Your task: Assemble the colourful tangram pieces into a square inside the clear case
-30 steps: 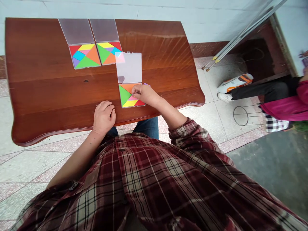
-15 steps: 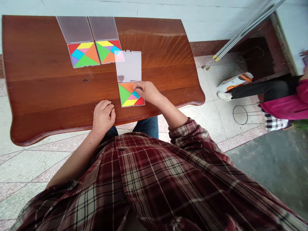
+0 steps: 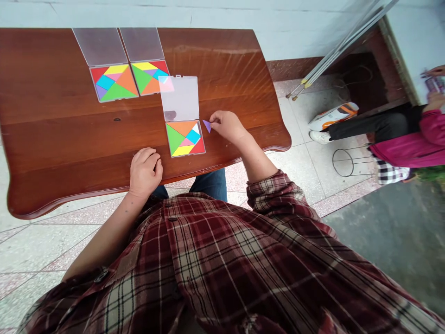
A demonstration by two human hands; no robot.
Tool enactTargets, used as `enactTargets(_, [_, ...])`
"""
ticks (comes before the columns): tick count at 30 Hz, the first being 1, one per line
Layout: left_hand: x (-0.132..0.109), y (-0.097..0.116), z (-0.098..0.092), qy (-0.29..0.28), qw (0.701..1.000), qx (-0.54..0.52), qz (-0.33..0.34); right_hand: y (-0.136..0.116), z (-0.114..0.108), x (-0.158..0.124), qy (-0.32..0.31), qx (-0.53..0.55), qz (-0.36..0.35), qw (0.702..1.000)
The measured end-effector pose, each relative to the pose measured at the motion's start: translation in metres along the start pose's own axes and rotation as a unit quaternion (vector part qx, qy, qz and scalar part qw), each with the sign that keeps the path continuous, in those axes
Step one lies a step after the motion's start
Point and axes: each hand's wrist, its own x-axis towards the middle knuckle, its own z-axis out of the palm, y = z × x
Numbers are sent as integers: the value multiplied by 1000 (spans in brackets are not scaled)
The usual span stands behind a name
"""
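Note:
Between thumb and fingertips, my right hand (image 3: 225,125) pinches a small purple triangle tangram piece (image 3: 207,125), just right of an open tangram case (image 3: 168,147). Green, orange, blue, pink, yellow and red pieces lie in that case, with a white triangular gap at its upper right. Its clear lid (image 3: 181,99) is folded back away from me and overlaps the corner of another case. My left hand (image 3: 144,172) rests on the table near the front edge, fingers loosely bent and apart, with nothing seen in it.
Farther back on the brown wooden table (image 3: 62,153) lie two open tangram cases, a left one (image 3: 114,83) and a right one (image 3: 142,76), both filled with coloured pieces. Crutches (image 3: 323,60) lean at the right. A seated person (image 3: 399,144) is beyond, near a white bag (image 3: 333,117).
My right hand has moved right, off the near case, carrying the purple triangle out of it. A white gap now shows there. My left hand stays on the table.

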Motion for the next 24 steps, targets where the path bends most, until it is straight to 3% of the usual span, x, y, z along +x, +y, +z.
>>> enactTargets(7, [0, -1, -1, -7, 1000, -1, -5, -1, 17, 15, -23, -48, 38, 998])
enactTargets(13, [-1, -2, 1, -4, 1000, -4, -4, -4, 7, 18, -72, -26, 81, 994])
enactTargets(20, [-1, -1, 1, 1, 1000, -1, 2, -20, 2, -2, -4, 46, 62, 997])
enactTargets(24, [0, 0, 1, -8, 1000, -12, -17, -38, 11, -3, -4, 41, 24, 999])
